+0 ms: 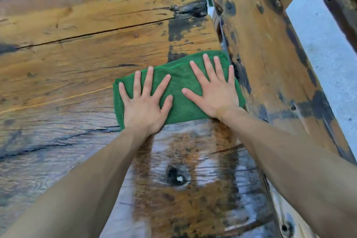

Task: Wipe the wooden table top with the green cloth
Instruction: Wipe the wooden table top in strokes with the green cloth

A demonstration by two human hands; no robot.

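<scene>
On cracked planks (81, 48), folded terry cloth (181, 91)

Plain green cloth (183, 91) on orange-brown, black-stained, cracked wooden table top (77, 44).

The green cloth (181, 91) is a thick, fuzzy towel folded into a rough rectangle, its layered edges showing along the far side and at the left end. It lies flat on the wooden desk (77, 54), near the desk's right edge, set slightly askew so its right end sits farther away than its left. The desk top is made of broad, weathered planks, orange-brown with dark stains, long cracks running across and a dark knot hole nearer the viewer. The wood nearer the viewer looks greyer and glossy, while the far planks look warmer and drier.
</scene>
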